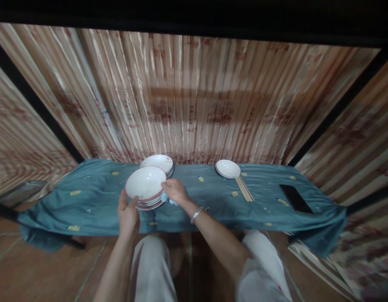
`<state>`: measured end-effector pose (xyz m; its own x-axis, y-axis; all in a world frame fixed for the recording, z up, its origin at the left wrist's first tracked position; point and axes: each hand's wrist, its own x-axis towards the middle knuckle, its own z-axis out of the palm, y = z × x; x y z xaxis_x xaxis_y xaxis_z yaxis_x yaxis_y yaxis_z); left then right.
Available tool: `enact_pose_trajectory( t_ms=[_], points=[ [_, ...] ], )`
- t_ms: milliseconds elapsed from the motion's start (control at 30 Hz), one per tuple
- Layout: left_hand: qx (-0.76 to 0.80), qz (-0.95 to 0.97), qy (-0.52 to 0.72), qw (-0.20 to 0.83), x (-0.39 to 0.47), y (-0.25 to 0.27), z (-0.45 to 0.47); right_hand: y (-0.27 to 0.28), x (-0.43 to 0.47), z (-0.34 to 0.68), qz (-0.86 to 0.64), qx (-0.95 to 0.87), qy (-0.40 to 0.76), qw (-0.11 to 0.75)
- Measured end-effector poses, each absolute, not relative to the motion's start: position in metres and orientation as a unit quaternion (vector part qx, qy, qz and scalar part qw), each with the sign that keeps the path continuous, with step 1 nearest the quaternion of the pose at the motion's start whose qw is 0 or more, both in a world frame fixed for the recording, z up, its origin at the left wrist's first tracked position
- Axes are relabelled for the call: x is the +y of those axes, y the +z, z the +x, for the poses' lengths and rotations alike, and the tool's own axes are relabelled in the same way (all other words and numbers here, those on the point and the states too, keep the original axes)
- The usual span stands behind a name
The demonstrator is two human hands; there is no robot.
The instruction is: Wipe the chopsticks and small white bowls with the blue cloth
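A white shallow bowl (pixel 146 182) with a thin red rim is at the top of a stack of similar red-rimmed dishes (pixel 150 204). My left hand (pixel 129 213) grips its left front edge, thumb over the rim. At the right edge, my right hand (pixel 175 191) is closed on a crumpled light blue cloth (pixel 169 199), its fingertips touching the same rim. Whether the bowl is lifted clear of the stack I cannot tell. Just behind stands another stack of white bowls, the top bowl (pixel 158 162) bearing a small red print.
Two small white bowls (pixel 228 169) sit right of centre, with wooden chopsticks (pixel 244 188) beside them. A black phone (pixel 295 199) lies toward the right end. A teal patterned cloth (pixel 194 214) covers the table. Black frame bars (pixel 339 109) and a striped curtain (pixel 194 96) enclose it.
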<state>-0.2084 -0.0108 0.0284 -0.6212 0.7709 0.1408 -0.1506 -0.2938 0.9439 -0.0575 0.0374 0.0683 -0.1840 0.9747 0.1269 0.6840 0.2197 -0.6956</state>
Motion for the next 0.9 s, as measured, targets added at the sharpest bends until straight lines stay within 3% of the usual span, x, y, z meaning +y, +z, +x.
enact_pose_trajectory(
  t_ms=[167, 367, 500, 667, 900],
  points=[
    [0.443, 0.376, 0.765, 0.279, -0.026, 0.056, -0.172, 0.061, 0.022, -0.021, -0.514, -0.668, 0.313, 0.438],
    [0.372, 0.294, 0.724, 0.5, -0.035, 0.064, -0.097, 0.036, 0.001, 0.048, -0.517, -0.583, 0.323, 0.537],
    [0.364, 0.231, 0.638, 0.638, -0.025, 0.043, -0.064, 0.009, -0.003, 0.084, -0.561, -0.555, 0.309, 0.532],
    [0.423, 0.223, 0.58, 0.66, 0.001, 0.014, -0.045, -0.01, -0.007, 0.128, -0.619, -0.567, 0.285, 0.464],
    [0.463, 0.272, 0.531, 0.655, 0.02, -0.018, -0.026, 0.011, -0.004, 0.173, -0.635, -0.594, 0.226, 0.439]
  ],
)
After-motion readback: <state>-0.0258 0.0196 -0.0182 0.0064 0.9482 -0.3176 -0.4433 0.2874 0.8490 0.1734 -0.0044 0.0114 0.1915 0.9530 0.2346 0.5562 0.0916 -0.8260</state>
